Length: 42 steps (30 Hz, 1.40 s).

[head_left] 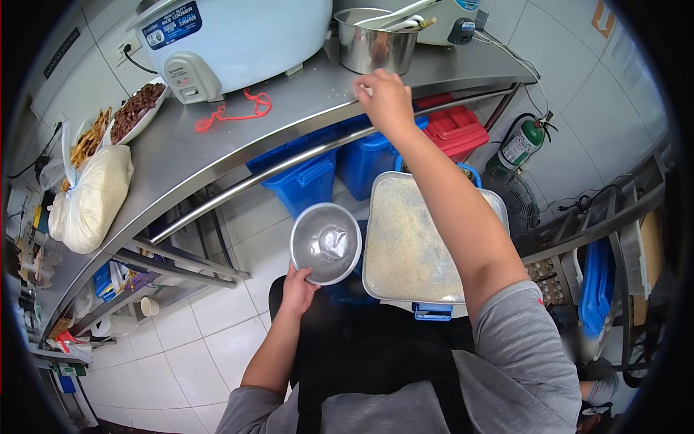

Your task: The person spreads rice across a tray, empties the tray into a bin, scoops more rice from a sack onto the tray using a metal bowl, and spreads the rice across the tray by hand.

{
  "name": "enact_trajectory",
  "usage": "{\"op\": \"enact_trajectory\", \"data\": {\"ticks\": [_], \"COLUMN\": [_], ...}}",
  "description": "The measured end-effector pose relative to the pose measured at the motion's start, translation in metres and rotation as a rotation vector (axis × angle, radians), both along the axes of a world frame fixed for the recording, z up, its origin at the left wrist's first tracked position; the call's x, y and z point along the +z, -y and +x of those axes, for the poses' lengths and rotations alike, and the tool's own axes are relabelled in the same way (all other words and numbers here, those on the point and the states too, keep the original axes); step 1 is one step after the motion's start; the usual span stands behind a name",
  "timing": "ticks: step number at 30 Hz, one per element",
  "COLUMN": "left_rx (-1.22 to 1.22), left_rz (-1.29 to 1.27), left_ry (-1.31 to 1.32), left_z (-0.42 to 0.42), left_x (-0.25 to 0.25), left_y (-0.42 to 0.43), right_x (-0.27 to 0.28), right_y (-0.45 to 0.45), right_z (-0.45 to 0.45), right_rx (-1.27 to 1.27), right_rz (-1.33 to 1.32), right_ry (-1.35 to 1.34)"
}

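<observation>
My left hand (298, 289) grips the rim of a round metal bowl (300, 242), with the thumb over the near edge. The bowl's inside looks bare and shiny. My right hand (385, 101) reaches over the edge of the steel counter (303, 94), just in front of a metal pot (369, 50) with utensil handles sticking out. Its fingers are curled together; whatever they pinch, if anything, is hidden. A few white grains (340, 94) lie on the counter beside it. Below my right forearm sits a wide tray (366, 271) of pale, grainy food (405, 231).
A large rice cooker (246, 43) stands on the counter, with red string (238, 112) before it. At left are a bag of white grains (97, 195) and a dish of brown food (137, 112). Blue bins (307, 181) stand below. Another person's arm (596, 390) shows lower right.
</observation>
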<state>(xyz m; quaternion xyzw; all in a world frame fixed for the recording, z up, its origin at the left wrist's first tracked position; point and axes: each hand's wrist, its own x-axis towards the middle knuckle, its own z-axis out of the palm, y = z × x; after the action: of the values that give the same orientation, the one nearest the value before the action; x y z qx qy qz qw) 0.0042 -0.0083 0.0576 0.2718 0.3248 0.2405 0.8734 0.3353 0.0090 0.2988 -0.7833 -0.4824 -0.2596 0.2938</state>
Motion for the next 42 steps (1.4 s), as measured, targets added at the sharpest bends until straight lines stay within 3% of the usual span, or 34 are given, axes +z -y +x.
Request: {"op": "enact_trajectory", "data": {"ticks": [4,5,6,7,8,9,10,11,12,14,15,17,18,20,25,28,29,32,40,42], "left_rx": [0.048,0.076,-0.011,0.070,0.003,0.076,0.027,0.001,0.012,-0.138,-0.148,-0.205,-0.208,-0.343,-0.498,-0.566,-0.621,-0.687,-0.710,-0.649], "left_rz": [0.352,0.621,1.033,1.203,1.208,1.217,1.397,1.502,1.653,1.701,1.709,2.128,2.146,2.606,2.689,2.573,2.570,2.616,2.714,2.737], "left_ry": [-0.228,-0.462,-0.654,-0.525,-0.501,-0.474,-0.517,-0.665,-0.633,-0.858,-0.845,-0.762,-0.720,-0.488,-0.368,-0.419,-0.389,-0.343,-0.477,-0.528], "left_z": [-0.006,-0.006,-0.019,-0.014,-0.012,-0.002,0.007,0.019,0.033,0.060,0.067,0.093,0.104,0.118,0.135,0.138,0.141,0.144,0.145,0.145], "left_x": [0.059,0.102,0.106,0.129,0.153,0.169,0.192,0.213,0.221,0.242,0.248,0.260,0.265,0.271,0.274,0.271,0.268,0.261,0.261,0.261], "left_y": [-0.037,-0.042,-0.070,-0.082,-0.095,-0.103,-0.112,-0.113,-0.122,-0.128,-0.125,-0.117,-0.120,-0.143,-0.160,-0.159,-0.160,-0.162,-0.159,-0.154], "right_x": [-0.019,-0.029,-0.046,-0.071,-0.093,-0.127,-0.146,-0.163,-0.176,-0.191,-0.194,-0.201,-0.202,-0.199,-0.211,-0.211,-0.212,-0.220,-0.254,-0.264], "right_y": [0.052,0.076,0.100,0.125,0.151,0.181,0.204,0.230,0.252,0.283,0.295,0.315,0.323,0.330,0.331,0.315,0.309,0.296,0.276,0.258], "right_z": [0.014,0.017,0.017,0.021,0.024,0.032,0.030,0.019,0.009,-0.011,-0.021,-0.031,-0.035,-0.043,-0.045,-0.046,-0.048,-0.040,-0.013,-0.038], "right_rx": [0.152,0.184,0.186,0.174,0.193,0.080,0.003,-0.085,-0.090,-0.104,-0.129,-0.170,-0.188,-0.275,-0.200,-0.179,-0.201,-0.260,-0.417,-0.317], "right_rz": [0.289,0.279,0.289,0.275,0.225,0.113,0.043,-0.028,-0.014,0.008,0.015,0.050,0.074,0.075,-0.111,-0.255,-0.316,-0.271,-0.363,-0.495], "right_ry": [-0.183,-0.247,-0.333,-0.550,-0.432,-0.506,-0.555,-0.611,-0.661,-0.712,-0.732,-0.737,-0.725,-0.710,-0.606,-0.386,-0.425,-0.282,-0.311,-0.318]}}
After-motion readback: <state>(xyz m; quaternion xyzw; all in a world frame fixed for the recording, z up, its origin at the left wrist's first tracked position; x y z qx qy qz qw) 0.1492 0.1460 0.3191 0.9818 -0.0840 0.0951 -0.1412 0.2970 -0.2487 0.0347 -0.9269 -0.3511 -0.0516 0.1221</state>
